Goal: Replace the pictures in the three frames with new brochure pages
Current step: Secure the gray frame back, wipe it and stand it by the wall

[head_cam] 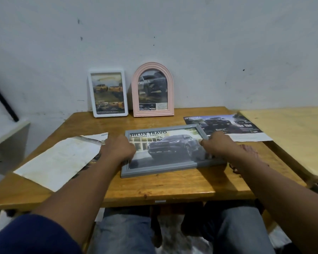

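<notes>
On the glossy wooden tabletop a grey frame with moulded rails lies flat, holding a printed page of a dark truck. Behind it, leaning on the scuffed wall, stand a white frame with rounded corners and a pink arched frame; their pictures are blurry. A glossy brochure page lies right, creased papers left. The left hand curls its grip over the grey frame's left rail; the right hand clamps the far right corner, fingertips hidden.
</notes>
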`<state>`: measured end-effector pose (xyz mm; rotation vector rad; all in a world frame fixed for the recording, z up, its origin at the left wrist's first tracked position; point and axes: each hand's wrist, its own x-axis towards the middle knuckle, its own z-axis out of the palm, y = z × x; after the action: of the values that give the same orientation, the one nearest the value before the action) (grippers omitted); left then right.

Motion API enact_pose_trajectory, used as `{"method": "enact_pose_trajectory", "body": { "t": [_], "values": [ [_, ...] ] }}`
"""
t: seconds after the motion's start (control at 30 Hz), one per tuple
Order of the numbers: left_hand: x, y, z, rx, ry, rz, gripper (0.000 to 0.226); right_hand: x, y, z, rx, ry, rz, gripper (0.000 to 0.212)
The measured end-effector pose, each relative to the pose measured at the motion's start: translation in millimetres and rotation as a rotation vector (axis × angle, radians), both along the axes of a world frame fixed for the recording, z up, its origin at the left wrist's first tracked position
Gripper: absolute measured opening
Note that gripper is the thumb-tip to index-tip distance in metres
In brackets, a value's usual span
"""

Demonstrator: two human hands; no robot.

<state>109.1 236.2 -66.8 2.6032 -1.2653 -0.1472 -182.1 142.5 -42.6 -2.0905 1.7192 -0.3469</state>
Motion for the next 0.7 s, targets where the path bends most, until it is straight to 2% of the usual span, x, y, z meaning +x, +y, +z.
{"method": "enact_pose_trajectory", "body": {
  "t": [0.17, 0.37, 0.43, 0.53, 0.63, 0.7],
  "values": [
    [2, 0, 4, -0.095, 0.162, 0.084, 0.030, 16, -7, -3, 0.069, -0.195, -0.112, 0.024],
    [10, -5, 9, -0.411, 0.532, 0.149, 0.018, 10, -22, 7, 0.215, -0.440, -0.206, 0.015],
    [12, -10, 16, -0.538, 0.667, 0.145, 0.026, 5, -28, 19, 0.284, -0.520, -0.212, 0.017],
    [9, -21, 34, -0.686, 0.808, 0.106, 0.032, -7, -34, 44, 0.204, -0.577, -0.185, 0.007],
    [0, -39, 53, -0.772, 0.850, 0.035, 0.035, -25, -52, 64, 0.063, -0.612, -0.122, 0.026],
    [-9, -56, 63, -0.809, 0.825, -0.028, 0.039, -39, -67, 73, 0.020, -0.568, -0.093, 0.031]
  ]
}}
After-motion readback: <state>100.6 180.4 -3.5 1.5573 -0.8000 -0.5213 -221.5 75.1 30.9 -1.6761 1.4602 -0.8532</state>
